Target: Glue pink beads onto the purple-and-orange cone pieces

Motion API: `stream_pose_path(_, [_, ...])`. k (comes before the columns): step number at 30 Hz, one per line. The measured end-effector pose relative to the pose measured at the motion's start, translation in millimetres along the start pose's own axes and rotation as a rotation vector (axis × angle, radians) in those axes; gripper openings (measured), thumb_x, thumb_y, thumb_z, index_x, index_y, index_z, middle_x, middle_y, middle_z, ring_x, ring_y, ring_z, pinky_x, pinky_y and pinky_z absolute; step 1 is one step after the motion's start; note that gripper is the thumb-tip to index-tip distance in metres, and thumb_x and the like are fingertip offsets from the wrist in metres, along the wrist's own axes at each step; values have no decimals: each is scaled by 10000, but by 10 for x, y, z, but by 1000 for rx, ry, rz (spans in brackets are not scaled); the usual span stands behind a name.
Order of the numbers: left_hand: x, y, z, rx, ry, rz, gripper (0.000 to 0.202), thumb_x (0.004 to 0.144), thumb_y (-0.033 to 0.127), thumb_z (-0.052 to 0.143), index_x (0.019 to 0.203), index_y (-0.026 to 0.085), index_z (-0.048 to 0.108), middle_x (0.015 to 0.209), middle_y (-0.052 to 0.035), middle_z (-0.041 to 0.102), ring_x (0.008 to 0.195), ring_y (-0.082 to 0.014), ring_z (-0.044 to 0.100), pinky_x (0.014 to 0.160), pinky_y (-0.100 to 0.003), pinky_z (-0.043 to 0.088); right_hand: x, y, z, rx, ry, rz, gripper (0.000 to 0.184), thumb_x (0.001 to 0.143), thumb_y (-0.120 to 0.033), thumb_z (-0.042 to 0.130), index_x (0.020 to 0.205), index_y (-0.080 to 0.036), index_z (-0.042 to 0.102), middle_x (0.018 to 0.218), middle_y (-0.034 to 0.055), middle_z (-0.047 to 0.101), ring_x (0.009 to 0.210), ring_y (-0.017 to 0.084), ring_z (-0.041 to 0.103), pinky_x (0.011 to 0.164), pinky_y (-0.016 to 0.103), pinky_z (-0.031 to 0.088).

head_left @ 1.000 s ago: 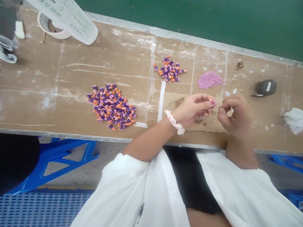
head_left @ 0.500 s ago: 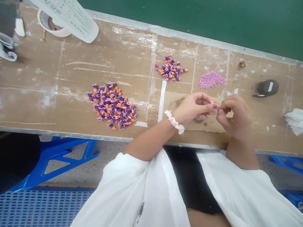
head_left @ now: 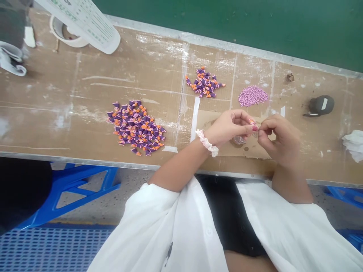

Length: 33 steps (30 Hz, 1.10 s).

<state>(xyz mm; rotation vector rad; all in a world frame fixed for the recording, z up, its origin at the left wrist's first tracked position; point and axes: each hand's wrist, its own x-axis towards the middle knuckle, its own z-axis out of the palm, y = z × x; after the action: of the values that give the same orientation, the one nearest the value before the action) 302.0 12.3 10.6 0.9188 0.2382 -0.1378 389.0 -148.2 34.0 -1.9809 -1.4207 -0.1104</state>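
Over a flat cardboard piece (head_left: 259,150), my left hand (head_left: 232,127) is closed in a pinch, with a small orange-and-pink piece (head_left: 251,121) showing at its fingertips. My right hand (head_left: 279,138) is also pinched, its fingertips almost meeting those of the left; whatever it grips is too small to make out. Under the left fingers sits a small clear round container (head_left: 239,140), partly hidden. Behind the hands lie a heap of tiny pink-purple beads (head_left: 253,96) and a smaller pile of purple, orange and pink figures (head_left: 205,83).
A larger pile of the same figures (head_left: 138,128) spreads to the left. White tape roll (head_left: 56,28) and a printed white plastic container (head_left: 93,26) occupy the far left. On the right are a dark rounded object (head_left: 321,105) and crumpled white tissue (head_left: 354,145). A blue stool (head_left: 82,189) stands below.
Both hands have shifted very slightly left, still pinched together at the fingertips. The camera view has moved a little; the piles look unchanged.
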Motion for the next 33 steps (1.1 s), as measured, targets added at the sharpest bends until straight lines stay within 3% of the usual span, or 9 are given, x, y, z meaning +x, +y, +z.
stream_pose_path(3, [30, 28, -55, 181, 87, 154, 353, 707, 370, 834, 817, 145, 584, 730, 8, 630, 589, -64, 577, 579, -231, 483, 3, 30, 30, 7, 48, 47, 123, 859, -142, 596, 836, -249, 541, 700, -20, 570, 592, 135, 522, 547, 302, 441])
stream_pose_path(8, [215, 111, -486, 738, 612, 582, 59, 836, 214, 686, 811, 191, 637, 816, -16, 640, 756, -116, 579, 763, -283, 471, -3, 80, 66, -68, 191, 31, 70, 891, -191, 596, 870, -255, 577, 745, 5, 615, 609, 153, 562, 581, 334, 483])
stream_pose_path(12, [353, 169, -869, 840, 764, 623, 143, 848, 192, 678, 987, 225, 671, 766, -5, 594, 767, -150, 568, 812, -318, 446, 15, 113, 58, -133, 218, -73, 110, 880, -147, 601, 890, -255, 580, 752, 11, 627, 578, 153, 551, 549, 335, 466])
stream_pose_path(15, [328, 206, -860, 869, 843, 609, 242, 871, 180, 650, 1106, 235, 638, 748, -4, 576, 790, -168, 574, 838, -331, 437, 52, 125, 30, -129, 239, -148, 184, 861, -98, 617, 868, -270, 550, 726, 14, 611, 539, 153, 521, 521, 336, 449])
stream_pose_path(18, [165, 234, -608, 1018, 793, 584, 101, 923, 206, 560, 975, 221, 645, 794, -31, 612, 783, -175, 576, 797, -326, 435, 84, 120, -14, -118, 249, -176, 300, 839, -86, 654, 721, -273, 452, 679, 15, 600, 534, 164, 531, 470, 331, 407])
stream_pose_path(22, [-280, 289, -319, 1391, 572, 348, 109, 923, 244, 556, 849, 205, 626, 829, -47, 645, 759, -187, 569, 716, -314, 404, 86, 112, -62, -130, 183, -166, 369, 815, -49, 663, 637, -243, 405, 512, -29, 483, 444, 117, 440, 389, 287, 311])
stream_pose_path(24, [-574, 333, -336, 1510, 648, 223, 122, 918, 244, 565, 817, 194, 611, 875, -70, 661, 827, -206, 590, 721, -314, 401, 69, 116, -70, -143, 197, -134, 387, 794, -49, 678, 608, -231, 392, 454, -53, 376, 399, 92, 340, 363, 260, 273])
stream_pose_path(28, [-1072, 378, -606, 1622, 1014, -212, 201, 931, 313, 545, 784, 182, 583, 900, -99, 676, 888, -242, 618, 733, -323, 414, 18, 114, -57, -154, 279, -110, 408, 795, -113, 656, 559, -211, 339, 425, -77, 253, 376, 65, 244, 346, 225, 214])
stream_pose_path(33, [-1255, 268, -829, 1620, 1041, -471, 289, 955, 417, 481, 810, 192, 588, 948, -75, 706, 941, -237, 654, 751, -312, 439, -17, 71, -43, -193, 282, -73, 417, 801, -164, 623, 544, -203, 296, 452, -87, 199, 416, 60, 196, 364, 208, 197])
